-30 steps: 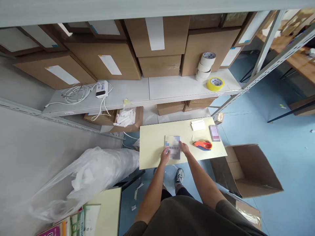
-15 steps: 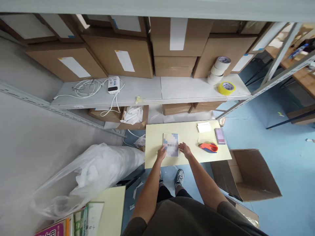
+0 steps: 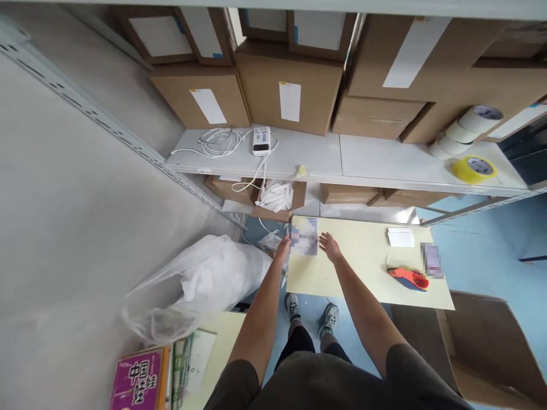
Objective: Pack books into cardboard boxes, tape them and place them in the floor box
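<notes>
Table (image 3: 363,245): booklet (image 3: 305,236) at its 10 o'clock. Left hand (image 3: 283,247) at booklet's 8, grip can't tell. Right hand (image 3: 330,247) at 4, fingers spread, just off it. Likely positioning step; next move needs even two-sided contact.

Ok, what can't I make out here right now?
All in the head view:
Flat blue-and-white rectangular item: its print, blurred by pixelation.
Bare left hand: whether it grips or only touches that item; too small.
Purple-grey rectangular item: what it is; pixelated.
Open brown cardboard box: its near end, cut off by the bottom edge.
</notes>
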`<state>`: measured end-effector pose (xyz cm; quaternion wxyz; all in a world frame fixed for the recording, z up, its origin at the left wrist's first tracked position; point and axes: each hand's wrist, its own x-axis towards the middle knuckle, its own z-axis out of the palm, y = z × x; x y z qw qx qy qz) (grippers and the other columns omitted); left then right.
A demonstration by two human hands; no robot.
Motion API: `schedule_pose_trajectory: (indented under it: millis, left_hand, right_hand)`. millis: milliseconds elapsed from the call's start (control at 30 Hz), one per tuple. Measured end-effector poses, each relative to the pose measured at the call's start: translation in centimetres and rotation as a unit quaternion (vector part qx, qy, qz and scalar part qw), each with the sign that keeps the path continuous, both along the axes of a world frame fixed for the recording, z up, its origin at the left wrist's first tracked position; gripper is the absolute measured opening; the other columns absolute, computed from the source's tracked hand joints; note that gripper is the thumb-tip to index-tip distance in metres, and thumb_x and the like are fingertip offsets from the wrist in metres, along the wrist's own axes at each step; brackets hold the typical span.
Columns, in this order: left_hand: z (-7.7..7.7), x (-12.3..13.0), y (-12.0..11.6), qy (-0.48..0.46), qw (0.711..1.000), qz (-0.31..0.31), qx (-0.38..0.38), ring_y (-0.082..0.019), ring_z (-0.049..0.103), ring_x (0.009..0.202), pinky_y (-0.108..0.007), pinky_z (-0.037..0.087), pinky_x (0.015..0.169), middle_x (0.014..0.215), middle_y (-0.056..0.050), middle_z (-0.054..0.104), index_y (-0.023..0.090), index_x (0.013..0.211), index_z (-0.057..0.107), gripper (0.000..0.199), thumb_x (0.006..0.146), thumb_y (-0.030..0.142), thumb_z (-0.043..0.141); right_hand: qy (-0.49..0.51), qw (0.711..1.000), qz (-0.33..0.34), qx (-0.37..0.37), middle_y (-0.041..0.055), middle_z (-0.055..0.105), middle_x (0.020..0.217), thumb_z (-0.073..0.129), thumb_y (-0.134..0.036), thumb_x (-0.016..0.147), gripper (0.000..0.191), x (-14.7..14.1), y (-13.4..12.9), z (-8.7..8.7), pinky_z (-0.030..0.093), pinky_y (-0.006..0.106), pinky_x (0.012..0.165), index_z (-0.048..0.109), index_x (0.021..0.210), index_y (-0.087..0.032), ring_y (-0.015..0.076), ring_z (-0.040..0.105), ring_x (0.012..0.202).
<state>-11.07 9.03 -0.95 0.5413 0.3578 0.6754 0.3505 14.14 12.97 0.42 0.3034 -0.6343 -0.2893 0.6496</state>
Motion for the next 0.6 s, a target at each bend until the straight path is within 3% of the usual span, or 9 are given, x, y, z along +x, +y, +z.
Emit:
schedule_pose_trajectory:
  millis: [100,333,467,600]
  left_hand:
    - [1.4,-0.3,-1.7,-0.084,0.996,0.03,-0.031,-0.028,0.053,0.147,-0.041,0.05,0.112,0.159,-0.018,0.057,0.02,0.156,0.054,0.064,0.097,0.046,0.055]
    - [6.2,0.7,-7.1,-0.167,0.982,0.084,0.011,-0.034,0.046,0.153,-0.051,0.04,0.123,0.168,-0.017,0.046,0.022,0.153,0.058,0.075,0.089,0.06,0.067]
    - [8.6,2.5,-11.9,-0.181,0.971,0.146,0.045,-0.036,0.045,0.154,-0.053,0.039,0.124,0.168,-0.016,0.046,0.024,0.151,0.061,0.077,0.086,0.063,0.071]
    - [10.0,4.1,-18.7,-0.171,0.958,0.223,0.062,-0.038,0.044,0.154,-0.054,0.041,0.122,0.167,-0.014,0.048,0.026,0.149,0.063,0.076,0.085,0.065,0.073]
  right_hand:
    - [0.028,0.999,-0.015,0.024,0.0167,0.057,0.159,0.04,-0.065,0.102,0.065,1.1,-1.1,1.6,0.054,0.047,0.111,0.063,0.147,-0.023,0.0303,0.06,0.142]
    - [0.127,0.991,0.0,0.05,0.0091,0.062,0.156,0.055,-0.067,0.097,0.058,2.7,-4.8,6.2,0.047,0.051,0.118,0.069,0.141,-0.031,0.0326,0.059,0.143]
    - [0.139,0.987,0.056,0.067,0.0093,0.063,0.155,0.057,-0.071,0.094,0.062,2.5,-7.1,8.0,0.045,0.054,0.118,0.07,0.141,-0.033,0.035,0.057,0.145]
    - [0.165,0.972,0.145,0.078,0.0105,0.064,0.154,0.06,-0.074,0.09,0.065,1.6,-10.1,9.0,0.044,0.054,0.118,0.072,0.138,-0.031,0.0355,0.056,0.146]
